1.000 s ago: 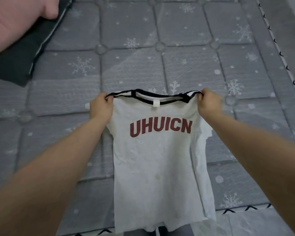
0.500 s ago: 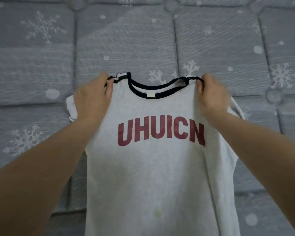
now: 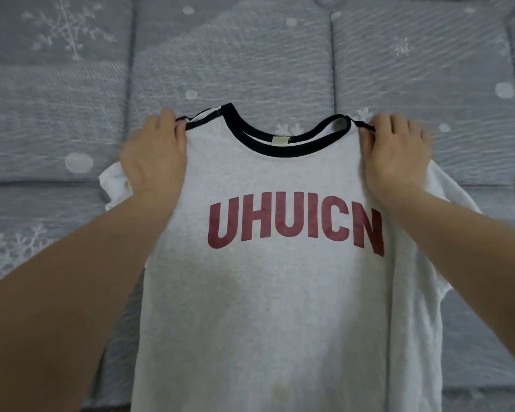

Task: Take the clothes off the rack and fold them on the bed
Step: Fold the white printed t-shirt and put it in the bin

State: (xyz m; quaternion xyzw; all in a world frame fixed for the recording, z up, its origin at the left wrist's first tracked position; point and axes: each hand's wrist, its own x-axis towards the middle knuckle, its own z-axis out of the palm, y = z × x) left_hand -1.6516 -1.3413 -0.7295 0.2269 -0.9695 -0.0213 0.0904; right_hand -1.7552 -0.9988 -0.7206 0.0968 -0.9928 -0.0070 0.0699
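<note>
White cotton T-shirt (image 3: pixel 268 307) with a navy ringer collar (image 3: pixel 283 144) and red "UHUICN" lettering (image 3: pixel 295 224), seen from the head view, front side up over the grey snowflake-print quilted bed (image 3: pixel 72 99). The left hand (image 3: pixel 155 156) pinches the left shoulder seam; the right hand (image 3: pixel 396 156) pinches the right one. The hem runs past the near frame edge.
</note>
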